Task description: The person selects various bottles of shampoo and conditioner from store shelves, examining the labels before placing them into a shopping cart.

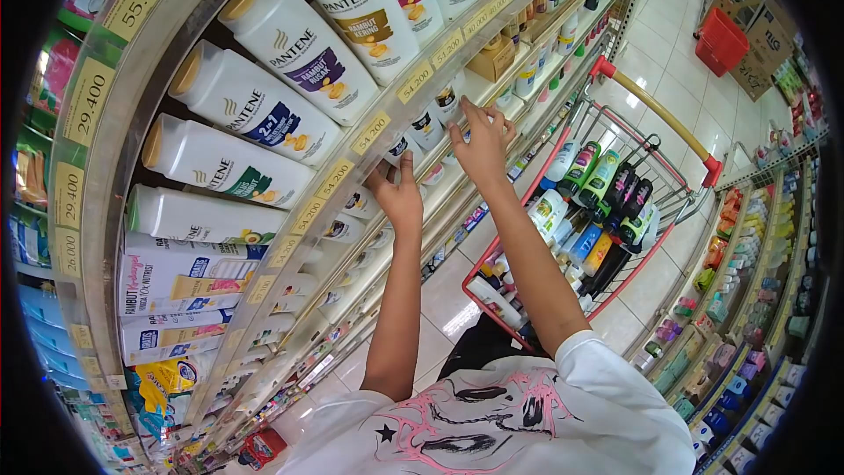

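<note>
Both arms reach to a shelf below the top row of white Pantene bottles (303, 53). My left hand (400, 193) is at the shelf's front, fingers partly behind the price rail (369, 134), near small white bottles; whether it touches one is hidden. To its right, my right hand (483, 136) has bent fingers apart beside white bottles with dark labels (426, 129). Nothing shows in its grasp. White bottles with gold caps lean in a row above the rail, labelled in brown, purple, blue and green.
A red-edged shopping cart (607, 114) filled with bottles stands to the right. Beyond it are a red basket (723, 41) and a cardboard box (760, 48). Another stocked shelf (747, 299) runs along the right. White floor tiles (646, 299) show between the shelves.
</note>
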Demonstrator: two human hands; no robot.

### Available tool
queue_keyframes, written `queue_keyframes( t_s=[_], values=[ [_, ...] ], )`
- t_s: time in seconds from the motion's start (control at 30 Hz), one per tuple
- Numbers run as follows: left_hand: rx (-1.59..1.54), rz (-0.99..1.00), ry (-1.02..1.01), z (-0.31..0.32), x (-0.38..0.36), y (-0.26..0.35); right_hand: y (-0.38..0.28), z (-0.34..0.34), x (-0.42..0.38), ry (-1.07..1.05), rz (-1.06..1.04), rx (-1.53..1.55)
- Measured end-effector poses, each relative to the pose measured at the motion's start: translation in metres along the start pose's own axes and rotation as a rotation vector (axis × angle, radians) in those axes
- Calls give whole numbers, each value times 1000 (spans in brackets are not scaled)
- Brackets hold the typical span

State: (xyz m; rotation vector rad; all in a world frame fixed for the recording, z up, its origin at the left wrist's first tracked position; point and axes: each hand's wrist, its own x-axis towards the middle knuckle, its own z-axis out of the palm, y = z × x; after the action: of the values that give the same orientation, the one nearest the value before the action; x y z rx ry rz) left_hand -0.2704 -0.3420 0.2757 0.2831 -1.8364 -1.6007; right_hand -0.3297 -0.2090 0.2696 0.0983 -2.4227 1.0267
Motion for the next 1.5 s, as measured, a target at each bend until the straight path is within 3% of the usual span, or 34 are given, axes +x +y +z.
queue_keyframes(
  t_s=[0.17, 0.33, 0.4, 0.47, 0.5, 0.57, 0.63, 0.7, 0.73, 0.8, 0.83, 0.87, 0.9, 0.93, 0.97, 1.0, 1.03, 1.1, 1.13, 1.2, 1.33, 1.4, 1.43, 1.5],
  values=[
    [128, 96, -13, -5, -21, 10, 10, -23, -31, 93, -74, 81],
    [166, 111, -18, -20, -96, 35, 73, -82, -122, -133, -40, 128],
    [258, 93, -260, -40, -144, 10, 115, -119, -164, -314, 27, 77],
    [343, -44, -515, -67, -189, -3, 156, -161, -201, -514, 124, 6],
    [343, -69, -530, -82, -215, -16, 174, -179, -216, -574, 161, -31],
    [333, -313, -582, -114, -261, -31, 206, -210, -252, -505, 205, -4],
    [284, -442, -799, -130, -274, 10, 233, -233, -262, -450, 244, 31],
    [108, -546, -817, -126, -280, 58, 256, -258, -279, -564, 299, 160],
    [139, -434, -814, -109, -275, 94, 268, -266, -275, -680, 231, 177],
    [130, -248, -776, -61, -256, 191, 273, -271, -261, -795, 299, 194],
    [116, -184, -802, -43, -251, 229, 277, -269, -252, -842, 349, 228],
    [34, 11, -892, -29, -253, 253, 293, -262, -252, -845, 315, 239],
    [-36, -184, -1046, -8, -245, 296, 308, -254, -250, -856, 307, 312],
    [-326, -210, -1186, 4, -260, 308, 312, -250, -244, -883, 261, 245],
    [-91, 620, -1718, -3, -286, 303, 297, -254, -230, -913, 199, 205],
    [-95, 571, -1690, 1, -304, 317, 292, -255, -220, -986, 218, 210],
    [-140, 569, -1365, 19, -314, 340, 290, -255, -216, -962, 145, 176],
    [-211, 572, -725, 56, -327, 374, 276, -258, -206, -941, 193, 262],
    [-213, 563, -715, 62, -335, 376, 286, -252, -201, -948, 185, 286],
    [-320, 323, -422, 66, -345, 380, 291, -247, -209, -978, 207, 321],
    [-321, 367, -497, 47, -347, 368, 274, -226, -203, -952, 161, 336],
    [-461, 408, -158, 39, -343, 365, 270, -204, -195, -902, 85, 350],
    [-454, 436, -169, 17, -337, 357, 268, -183, -192, -866, 11, 362],
    [-589, 371, -428, -40, -325, 332, 250, -148, -170, -816, -289, 219]
  ],
)
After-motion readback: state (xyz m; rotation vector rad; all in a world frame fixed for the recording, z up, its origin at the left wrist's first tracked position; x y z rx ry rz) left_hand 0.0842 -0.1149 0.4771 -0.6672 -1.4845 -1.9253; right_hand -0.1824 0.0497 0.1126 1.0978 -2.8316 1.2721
